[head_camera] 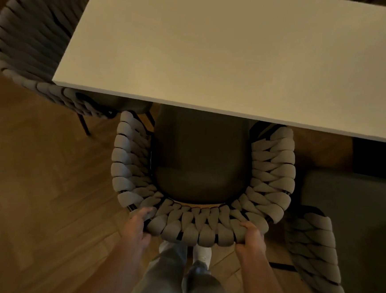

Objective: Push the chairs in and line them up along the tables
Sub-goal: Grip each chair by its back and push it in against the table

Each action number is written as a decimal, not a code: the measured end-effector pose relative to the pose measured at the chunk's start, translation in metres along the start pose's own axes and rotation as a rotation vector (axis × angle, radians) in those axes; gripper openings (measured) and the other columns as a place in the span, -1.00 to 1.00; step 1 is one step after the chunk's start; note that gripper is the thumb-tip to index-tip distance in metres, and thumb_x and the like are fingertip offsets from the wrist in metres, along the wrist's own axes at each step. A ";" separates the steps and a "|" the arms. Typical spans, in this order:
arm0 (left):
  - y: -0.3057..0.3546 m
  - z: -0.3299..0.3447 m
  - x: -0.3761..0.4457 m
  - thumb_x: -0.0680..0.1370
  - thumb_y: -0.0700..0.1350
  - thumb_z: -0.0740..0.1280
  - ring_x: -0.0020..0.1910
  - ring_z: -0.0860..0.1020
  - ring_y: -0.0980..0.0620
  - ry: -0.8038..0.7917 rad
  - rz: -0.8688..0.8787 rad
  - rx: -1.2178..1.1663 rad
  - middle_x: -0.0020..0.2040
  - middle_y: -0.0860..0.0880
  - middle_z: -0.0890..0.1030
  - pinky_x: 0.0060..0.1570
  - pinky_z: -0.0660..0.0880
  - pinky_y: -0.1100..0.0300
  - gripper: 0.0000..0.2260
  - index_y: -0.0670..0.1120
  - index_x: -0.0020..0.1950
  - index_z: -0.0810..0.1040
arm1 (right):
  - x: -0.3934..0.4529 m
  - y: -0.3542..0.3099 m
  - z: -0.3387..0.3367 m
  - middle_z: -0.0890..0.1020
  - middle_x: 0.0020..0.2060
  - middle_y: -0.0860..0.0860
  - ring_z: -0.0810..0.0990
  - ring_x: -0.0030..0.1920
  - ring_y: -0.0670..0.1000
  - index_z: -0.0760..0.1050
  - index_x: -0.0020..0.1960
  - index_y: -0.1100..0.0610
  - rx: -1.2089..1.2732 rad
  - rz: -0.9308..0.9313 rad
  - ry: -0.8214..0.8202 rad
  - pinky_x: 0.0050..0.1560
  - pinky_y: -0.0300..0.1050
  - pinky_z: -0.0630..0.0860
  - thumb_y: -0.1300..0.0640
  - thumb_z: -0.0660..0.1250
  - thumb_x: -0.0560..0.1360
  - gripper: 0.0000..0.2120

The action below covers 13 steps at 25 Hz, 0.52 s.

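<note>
Your left hand [138, 225] and right hand [250, 237] each grip the woven back rim of the middle chair [200, 160] at 6 o'clock, fingers curled over the weave. Its dark seat reaches just under the near edge of the white tabletop [229, 52]. A second chair [32, 32] sits at 10 o'clock against the tabletop's left end, and a third chair [332, 240] stands at 4 o'clock, apart from the tabletop.
</note>
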State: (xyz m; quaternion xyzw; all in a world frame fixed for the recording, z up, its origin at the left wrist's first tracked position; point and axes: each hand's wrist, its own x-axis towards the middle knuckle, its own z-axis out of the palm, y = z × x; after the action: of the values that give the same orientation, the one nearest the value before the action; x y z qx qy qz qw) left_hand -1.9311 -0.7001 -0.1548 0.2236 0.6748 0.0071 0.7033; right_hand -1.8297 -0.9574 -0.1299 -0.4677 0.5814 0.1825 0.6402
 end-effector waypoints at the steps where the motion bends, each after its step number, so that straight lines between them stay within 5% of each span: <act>1: 0.007 0.001 0.005 0.61 -0.19 0.36 -0.03 0.57 -0.16 -0.001 0.001 0.005 0.10 -0.17 0.58 0.08 0.50 -0.17 -0.78 -0.15 0.25 0.54 | 0.001 0.000 0.007 0.59 0.13 0.20 0.61 0.08 0.25 0.37 0.44 0.07 -0.007 -0.004 0.002 -0.03 0.17 0.62 0.36 0.41 0.47 -0.41; 5: 0.041 0.008 0.024 0.60 -0.22 0.36 -0.04 0.58 -0.15 -0.019 0.008 0.024 0.10 -0.19 0.60 0.09 0.49 -0.17 -0.90 -0.12 0.11 0.57 | 0.004 0.007 0.040 0.57 0.04 0.19 0.59 -0.07 0.20 0.34 0.45 0.09 -0.030 -0.005 0.016 -0.19 0.12 0.57 0.34 0.42 0.47 -0.40; 13: 0.090 0.013 0.064 0.58 -0.21 0.41 0.09 0.62 -0.21 -0.003 0.029 0.022 0.26 -0.26 0.61 -0.11 0.57 -0.08 -0.60 -0.17 0.42 0.50 | 0.006 0.029 0.085 0.57 0.16 0.19 0.59 0.10 0.24 0.33 0.47 0.05 0.021 0.014 -0.018 -0.13 0.09 0.58 0.39 0.38 0.49 -0.38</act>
State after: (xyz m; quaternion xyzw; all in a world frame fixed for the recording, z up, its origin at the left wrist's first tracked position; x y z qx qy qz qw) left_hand -1.8868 -0.6031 -0.1860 0.2412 0.6705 0.0096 0.7015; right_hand -1.8015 -0.8759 -0.1567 -0.4551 0.5808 0.1852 0.6491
